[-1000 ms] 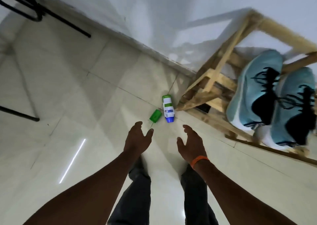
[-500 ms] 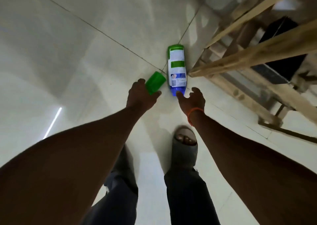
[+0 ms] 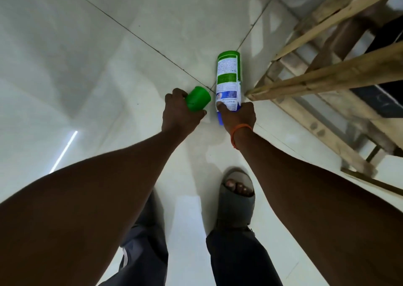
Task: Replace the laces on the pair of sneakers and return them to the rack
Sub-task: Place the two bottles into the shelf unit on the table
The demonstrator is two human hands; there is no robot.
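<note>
1. left hand [image 3: 181, 113]: fingers [image 3: 174, 92] curled round a green cap [image 3: 197, 99], thumb closing on its near side. the cap is held low over the tiled floor [image 3: 109, 56].
2. right hand [image 3: 238, 116]: thumb pressed flat on the white label of a bottle [image 3: 227, 76], the other fingers wrapped round its right side. the grip sits at the bottle's near end, with a strip of blue showing below the thumb.
3. bottle: lies lengthwise, green end pointing away from the person. whether it rests on the floor or is just lifted cannot be told.
4. cap and bottle: just beside each other, a narrow gap between them.
5. rack [image 3: 327, 76]: wooden, stands to the right. the tip of one slat appears just beside the bottle's right side and the right hand's fingers; contact cannot be told.
6. other items: an orange band [image 3: 239, 131] on the right wrist; a grey sandal [image 3: 236, 200] on the floor near the right forearm.
</note>
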